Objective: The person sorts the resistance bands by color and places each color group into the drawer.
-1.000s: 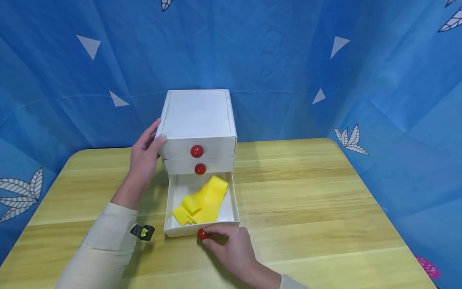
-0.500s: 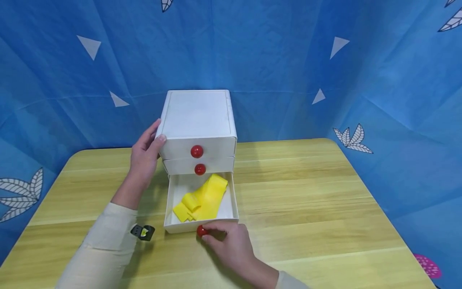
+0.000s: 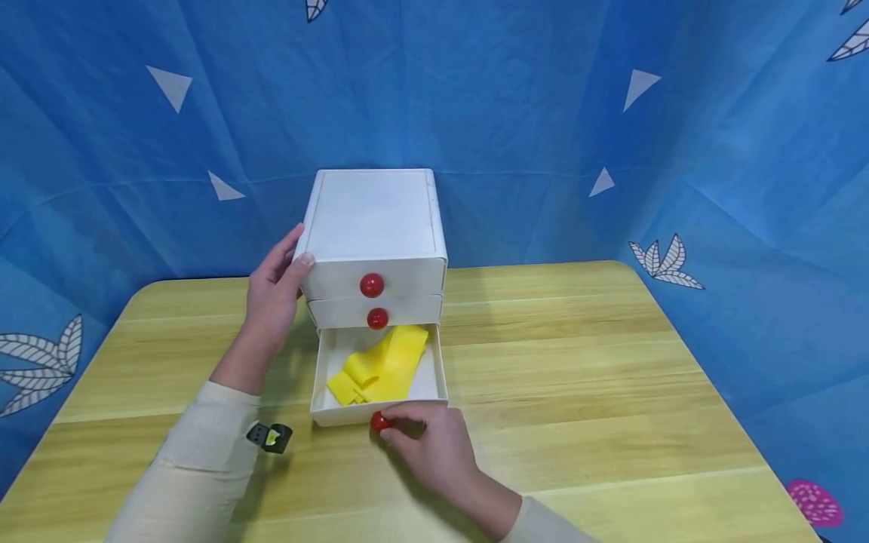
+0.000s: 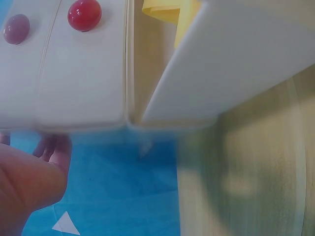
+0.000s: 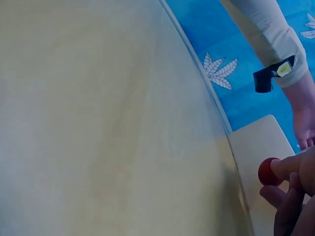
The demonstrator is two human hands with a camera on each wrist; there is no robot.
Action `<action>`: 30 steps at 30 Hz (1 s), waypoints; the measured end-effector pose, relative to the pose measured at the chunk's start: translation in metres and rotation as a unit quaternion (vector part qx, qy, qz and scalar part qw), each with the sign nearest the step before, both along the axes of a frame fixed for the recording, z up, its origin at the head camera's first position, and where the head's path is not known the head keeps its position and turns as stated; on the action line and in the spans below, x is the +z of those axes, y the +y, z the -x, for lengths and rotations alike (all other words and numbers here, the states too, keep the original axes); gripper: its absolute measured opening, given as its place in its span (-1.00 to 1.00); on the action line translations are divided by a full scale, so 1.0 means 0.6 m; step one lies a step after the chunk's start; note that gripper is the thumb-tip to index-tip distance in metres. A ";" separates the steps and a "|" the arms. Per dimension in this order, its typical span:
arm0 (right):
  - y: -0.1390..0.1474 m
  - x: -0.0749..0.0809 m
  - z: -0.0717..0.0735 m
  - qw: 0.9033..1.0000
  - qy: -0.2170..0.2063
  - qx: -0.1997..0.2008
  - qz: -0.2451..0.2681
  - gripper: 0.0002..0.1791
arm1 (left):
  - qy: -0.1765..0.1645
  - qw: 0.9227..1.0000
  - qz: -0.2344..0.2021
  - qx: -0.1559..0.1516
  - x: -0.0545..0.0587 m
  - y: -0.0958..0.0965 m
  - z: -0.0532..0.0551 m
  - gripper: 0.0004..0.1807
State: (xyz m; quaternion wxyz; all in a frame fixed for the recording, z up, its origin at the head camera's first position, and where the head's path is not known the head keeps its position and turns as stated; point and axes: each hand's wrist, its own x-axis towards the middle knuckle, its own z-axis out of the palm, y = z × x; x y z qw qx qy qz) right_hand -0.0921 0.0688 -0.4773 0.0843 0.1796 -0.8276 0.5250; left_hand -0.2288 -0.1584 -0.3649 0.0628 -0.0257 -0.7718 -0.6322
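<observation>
A small white drawer cabinet (image 3: 376, 215) stands on the table, its bottom drawer (image 3: 342, 416) pulled out towards me. In that drawer lies a folded, partly curled yellow strip (image 3: 397, 366); its material is hard to tell. My right hand (image 3: 440, 452) pinches the drawer's round red knob (image 3: 379, 423) between thumb and fingers, also seen in the right wrist view. At the cabinet's upper left, my left hand (image 3: 270, 294) rests against the side with extended fingers, the thumb at the front corner. The upper two drawers are closed, with red knobs (image 4: 84, 14) on their fronts.
The wooden table (image 3: 577, 407) extends on both sides of the cabinet. Blue patterned cloth (image 3: 509, 113) hangs close behind it. A small black device (image 3: 269, 437) is strapped on the left sleeve.
My right hand has moved away from me with the knob, and the bottom drawer has slid a little further into the cabinet, carrying the yellow strip. The left hand keeps its place.
</observation>
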 end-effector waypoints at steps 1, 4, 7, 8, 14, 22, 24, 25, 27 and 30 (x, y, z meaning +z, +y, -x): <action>0.000 0.001 0.002 1.000 -0.003 -0.001 0.001 -0.79 | 0.000 1.000 0.000 0.000 0.000 0.000 0.000 -0.43; 0.001 0.001 0.007 1.000 -0.015 -0.010 -0.007 -0.78 | 0.000 1.000 -0.003 -0.001 0.000 0.001 0.000 -0.42; 0.002 0.001 0.011 0.999 -0.021 -0.019 -0.018 -0.77 | -0.001 1.000 -0.003 0.000 0.000 0.001 -0.001 -0.42; 0.002 0.001 0.013 0.999 -0.020 -0.020 -0.021 -0.77 | -0.002 1.000 -0.003 0.000 0.000 0.001 -0.002 -0.42; -0.001 0.004 0.027 0.999 -0.025 -0.016 -0.025 -0.78 | -0.006 1.000 -0.002 0.000 0.002 0.001 -0.002 -0.42; -0.007 0.008 0.043 0.998 -0.046 -0.026 -0.044 -0.80 | -0.005 1.000 -0.010 -0.003 0.001 0.001 -0.001 -0.42; -0.007 0.009 0.046 0.997 -0.052 -0.029 -0.044 -0.80 | -0.005 1.000 -0.010 -0.003 0.001 0.001 -0.001 -0.43; -0.007 0.009 0.047 0.997 -0.052 -0.030 -0.045 -0.80 | -0.006 1.000 -0.009 -0.002 0.001 0.001 -0.001 -0.43; -0.008 0.009 0.050 0.997 -0.049 -0.033 -0.046 -0.80 | -0.006 1.000 -0.009 -0.002 0.001 0.001 -0.001 -0.43; -0.009 0.007 0.054 0.997 -0.041 -0.036 -0.045 -0.80 | -0.008 1.000 -0.010 -0.002 0.001 0.000 0.000 -0.44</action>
